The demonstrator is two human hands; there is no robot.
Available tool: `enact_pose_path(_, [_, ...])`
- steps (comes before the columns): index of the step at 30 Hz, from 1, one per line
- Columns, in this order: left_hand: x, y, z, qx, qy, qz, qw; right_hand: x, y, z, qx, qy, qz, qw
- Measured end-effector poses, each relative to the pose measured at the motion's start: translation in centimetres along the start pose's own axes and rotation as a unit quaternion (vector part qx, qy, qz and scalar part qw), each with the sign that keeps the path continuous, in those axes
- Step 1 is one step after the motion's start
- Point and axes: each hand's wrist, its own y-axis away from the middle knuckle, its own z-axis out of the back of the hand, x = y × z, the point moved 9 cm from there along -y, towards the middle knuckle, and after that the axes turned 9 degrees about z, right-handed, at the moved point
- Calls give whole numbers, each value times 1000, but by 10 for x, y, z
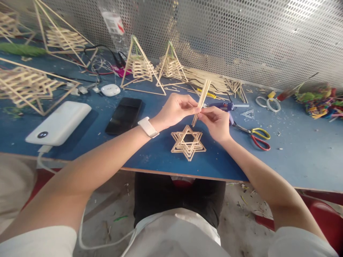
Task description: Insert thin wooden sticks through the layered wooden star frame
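Sticks (204,93), a slim bunch of them, were up over the blue table (302,153), pinched in the fingertips of both the left hand (180,110) and right hand (216,123). Wooden star (189,150) sat just below, pretty much under the hands. Scissors (251,132) and a purple glue gun (224,106) were off to the right, black phone (124,116) to the left, white power bank (60,123) further out.

Glue gun (225,106) — partly behind right hand (216,124)
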Motion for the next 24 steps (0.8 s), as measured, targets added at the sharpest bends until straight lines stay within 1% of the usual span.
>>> enact_pose_path(7, [3, 0, -3, 42, 5, 14, 999, 1, 1, 0, 10, 12, 0, 1000])
enact_pose_path(12, [4, -2, -1, 53, 0, 9, 999, 1, 2, -2, 20, 14, -9, 1000])
enact_pose_path(15, [2, -2, -1, 43, -18, 3, 999, 2, 3, -2, 26, 27, -10, 999])
enact_pose_path(21, [-7, 1, -2, -1, -54, -15, 998, 6, 1, -4, 37, 71, 4, 997])
enact_pose_path(24, [-10, 3, -3, -10, -65, -20, 998, 7, -2, -6, 47, 90, 7, 995])
